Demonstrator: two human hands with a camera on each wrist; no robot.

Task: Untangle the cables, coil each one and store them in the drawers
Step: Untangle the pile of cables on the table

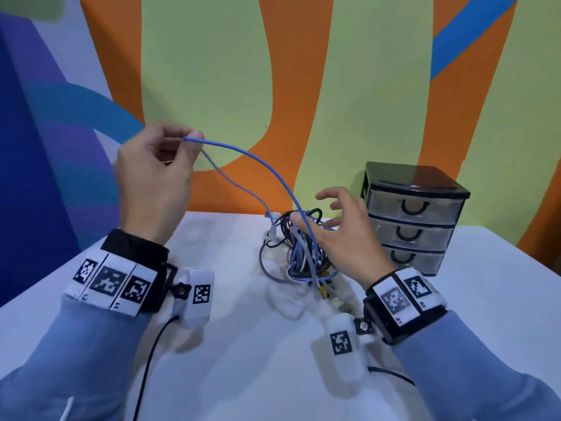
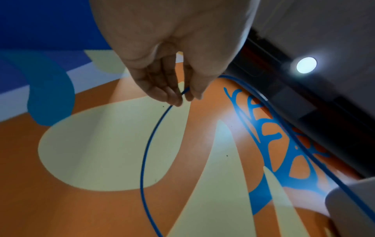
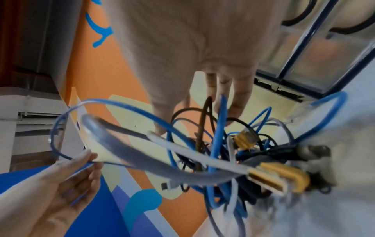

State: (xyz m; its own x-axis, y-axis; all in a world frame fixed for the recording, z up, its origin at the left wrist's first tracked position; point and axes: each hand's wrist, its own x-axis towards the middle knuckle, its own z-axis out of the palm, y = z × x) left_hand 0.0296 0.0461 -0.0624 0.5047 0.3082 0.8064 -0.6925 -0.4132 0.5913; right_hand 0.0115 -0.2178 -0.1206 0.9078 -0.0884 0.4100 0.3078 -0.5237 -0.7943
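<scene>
Pinched a thin blue cable between thumb and fingers of the left hand, held high above the table and to the left of the pile. Looped over at the pinch, with two blue strands arcing down and rightward into the tangle of cables. Hovered over that tangle with the right hand, fingers spread apart and gently bent, clamped on nothing; touching the topmost loops or just above them, could not tell. Lay in a knotted heap near the middle of the table: blue, black, white and grey leads, with yellow-tipped connectors at the near edge. Stood just right of the heap, a small black-framed drawer unit with three clear drawers, all closed. Rose behind, a wall painted in orange, pale green and blue.
</scene>
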